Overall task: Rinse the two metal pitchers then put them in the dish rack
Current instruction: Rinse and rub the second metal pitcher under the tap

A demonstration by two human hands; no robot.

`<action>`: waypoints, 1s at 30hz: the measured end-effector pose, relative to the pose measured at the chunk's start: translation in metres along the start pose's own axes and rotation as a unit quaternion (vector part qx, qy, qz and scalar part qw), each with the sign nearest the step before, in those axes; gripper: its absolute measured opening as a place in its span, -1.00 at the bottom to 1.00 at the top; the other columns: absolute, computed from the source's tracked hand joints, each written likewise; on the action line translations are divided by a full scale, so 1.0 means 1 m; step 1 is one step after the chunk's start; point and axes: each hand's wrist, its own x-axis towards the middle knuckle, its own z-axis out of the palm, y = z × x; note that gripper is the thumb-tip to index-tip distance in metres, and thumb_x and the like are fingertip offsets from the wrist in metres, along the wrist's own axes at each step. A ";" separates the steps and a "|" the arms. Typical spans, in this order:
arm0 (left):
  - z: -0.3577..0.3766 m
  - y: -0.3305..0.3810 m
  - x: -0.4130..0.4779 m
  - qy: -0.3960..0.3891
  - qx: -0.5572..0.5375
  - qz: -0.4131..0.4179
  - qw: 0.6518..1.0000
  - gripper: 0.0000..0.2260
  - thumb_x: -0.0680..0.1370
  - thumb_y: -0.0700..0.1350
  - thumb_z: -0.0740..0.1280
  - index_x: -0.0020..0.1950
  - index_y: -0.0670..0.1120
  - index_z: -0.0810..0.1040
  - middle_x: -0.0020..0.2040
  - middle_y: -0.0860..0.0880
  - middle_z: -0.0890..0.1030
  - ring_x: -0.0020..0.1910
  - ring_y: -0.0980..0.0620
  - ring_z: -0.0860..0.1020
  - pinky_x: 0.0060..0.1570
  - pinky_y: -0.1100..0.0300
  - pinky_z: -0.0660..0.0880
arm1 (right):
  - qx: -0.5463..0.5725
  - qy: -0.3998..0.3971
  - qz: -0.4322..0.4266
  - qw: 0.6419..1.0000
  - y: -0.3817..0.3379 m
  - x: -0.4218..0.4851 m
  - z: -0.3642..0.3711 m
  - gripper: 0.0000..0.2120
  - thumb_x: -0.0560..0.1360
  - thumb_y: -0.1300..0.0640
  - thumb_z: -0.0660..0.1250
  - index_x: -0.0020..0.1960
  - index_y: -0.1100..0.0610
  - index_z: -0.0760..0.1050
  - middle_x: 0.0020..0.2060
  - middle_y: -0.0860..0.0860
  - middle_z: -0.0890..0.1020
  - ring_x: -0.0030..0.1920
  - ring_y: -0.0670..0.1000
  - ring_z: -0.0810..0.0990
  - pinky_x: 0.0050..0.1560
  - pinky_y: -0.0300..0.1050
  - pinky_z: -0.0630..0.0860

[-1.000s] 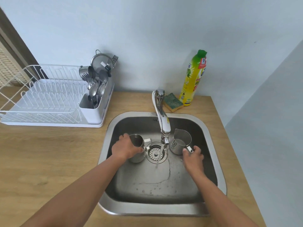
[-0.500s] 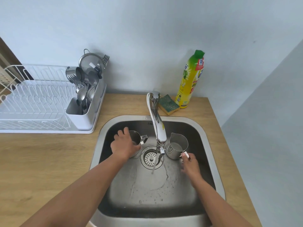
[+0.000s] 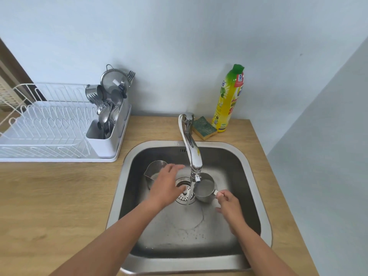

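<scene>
White wire dish rack [image 3: 49,126] upper left, shiny cutlery [image 3: 107,114] bunched in its caddy. Two smooth round steel pitchers sit in the brushed-metal sink [image 3: 179,264]. The left pitcher [image 3: 153,170] is left of the drain, with the left hand [image 3: 169,186] blurred over its side, can't tell if it's gripping. Curvy chrome faucet [image 3: 192,154] is running. The right pitcher [image 3: 205,188] is beside the stream, right hand [image 3: 229,204] pinching its handle. One scratchy green-topped sponge [image 3: 204,127] and one yellow plastic bottle [image 3: 229,100] upper right.
</scene>
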 end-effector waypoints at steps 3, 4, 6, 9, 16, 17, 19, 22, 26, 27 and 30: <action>0.013 -0.001 -0.007 -0.107 -0.119 -0.061 0.985 -0.11 0.33 -0.01 0.58 0.56 0.14 0.19 0.52 0.08 0.26 0.47 0.05 0.31 0.39 0.14 0.29 | 0.022 -0.030 -0.015 0.999 -0.006 -0.013 0.006 -0.83 0.60 0.21 0.23 -0.14 0.17 0.52 -0.19 0.12 0.51 -0.19 0.01 0.46 -0.10 0.02 0.57; 0.016 -0.002 -0.008 -0.122 -0.135 -0.072 0.981 -0.04 0.29 -0.01 0.60 0.57 0.13 0.16 0.53 0.08 0.24 0.49 0.05 0.28 0.43 0.13 0.27 | 0.021 -0.038 -0.020 0.999 -0.007 -0.015 0.007 -0.83 0.60 0.20 0.23 -0.15 0.15 0.52 -0.17 0.12 0.53 -0.17 0.00 0.48 -0.08 -0.02 0.56; 0.021 -0.004 -0.012 -0.146 -0.152 -0.079 0.974 -0.02 0.26 -0.05 0.63 0.57 0.09 0.17 0.51 0.07 0.27 0.49 0.04 0.29 0.45 0.12 0.28 | 0.006 -0.049 -0.024 0.999 -0.008 -0.021 0.009 -0.83 0.60 0.17 0.23 -0.13 0.13 0.52 -0.15 0.13 0.56 -0.15 0.02 0.49 0.00 0.05 0.59; 0.025 -0.005 -0.018 -0.173 -0.175 -0.081 0.966 -0.07 0.28 -0.15 0.63 0.54 0.07 0.23 0.38 0.11 0.42 0.31 0.05 0.45 0.28 0.22 0.39 | -0.025 -0.048 -0.030 0.998 -0.008 -0.027 0.008 -0.83 0.61 0.14 0.23 -0.08 0.16 0.54 -0.24 0.07 0.53 -0.19 0.03 0.48 0.11 0.23 0.55; 0.031 0.007 -0.021 -0.172 -0.204 -0.082 0.960 -0.15 0.22 -0.08 0.64 0.44 0.09 0.33 0.30 0.13 0.51 0.21 0.08 0.52 0.26 0.17 0.47 | -0.034 -0.020 -0.050 0.998 -0.011 -0.032 -0.010 -0.83 0.60 0.14 0.26 -0.09 0.18 0.58 -0.24 0.05 0.58 -0.19 0.02 0.50 0.04 0.18 0.56; 0.033 0.009 -0.020 -0.175 -0.212 -0.079 0.958 -0.18 0.21 -0.06 0.64 0.40 0.09 0.37 0.27 0.13 0.55 0.17 0.08 0.55 0.24 0.12 0.50 | -0.028 -0.013 -0.051 0.998 -0.012 -0.032 -0.013 -0.83 0.59 0.15 0.26 -0.08 0.19 0.58 -0.25 0.05 0.58 -0.19 0.03 0.50 -0.04 0.11 0.56; 0.034 0.015 -0.022 -0.182 -0.219 -0.080 0.955 -0.30 0.20 -0.04 0.64 0.27 0.13 0.44 0.12 0.12 0.63 0.08 0.07 0.60 0.18 0.06 0.55 | -0.011 -0.006 -0.046 0.999 -0.015 -0.031 -0.018 -0.83 0.60 0.15 0.26 -0.05 0.21 0.57 -0.23 0.06 0.59 -0.20 0.05 0.49 -0.18 -0.04 0.47; 0.036 0.015 -0.026 -0.192 -0.227 -0.092 0.950 -0.43 0.19 0.03 0.63 0.15 0.08 0.52 -0.01 0.12 0.68 -0.01 0.10 0.63 0.05 0.09 0.57 | -0.006 -0.017 -0.019 1.000 -0.016 -0.030 -0.023 -0.84 0.59 0.11 0.26 0.00 0.17 0.56 -0.18 0.03 0.59 -0.22 0.04 0.52 -0.23 -0.10 0.45; 0.033 0.006 -0.032 -0.216 -0.239 -0.118 0.939 -0.31 0.16 0.15 0.64 0.23 0.04 0.54 -0.07 0.17 0.73 0.07 0.19 0.65 0.27 0.09 0.49 | -0.016 -0.037 0.015 0.999 -0.011 -0.028 -0.020 -0.74 0.58 -0.03 0.28 0.05 0.17 0.55 -0.21 0.04 0.55 -0.31 0.03 0.56 -0.29 -0.12 0.50; 0.030 0.004 -0.034 -0.216 -0.230 -0.122 0.941 -0.32 0.15 0.18 0.64 0.22 0.05 0.56 -0.06 0.19 0.73 0.07 0.21 0.64 0.28 0.11 0.48 | -0.017 -0.040 0.023 0.999 -0.010 -0.028 -0.019 -0.71 0.57 -0.07 0.29 0.04 0.16 0.55 -0.22 0.05 0.55 -0.32 0.03 0.57 -0.31 -0.13 0.51; 0.024 -0.001 -0.038 -0.218 -0.220 -0.129 0.942 -0.59 0.24 0.09 0.64 0.02 0.11 0.64 -0.10 0.22 0.72 -0.05 0.29 0.65 0.18 0.22 0.51 | -0.021 -0.061 0.039 0.997 -0.007 -0.029 -0.014 -0.67 0.56 -0.13 0.28 0.00 0.15 0.56 -0.25 0.06 0.55 -0.34 0.05 0.58 -0.35 -0.12 0.52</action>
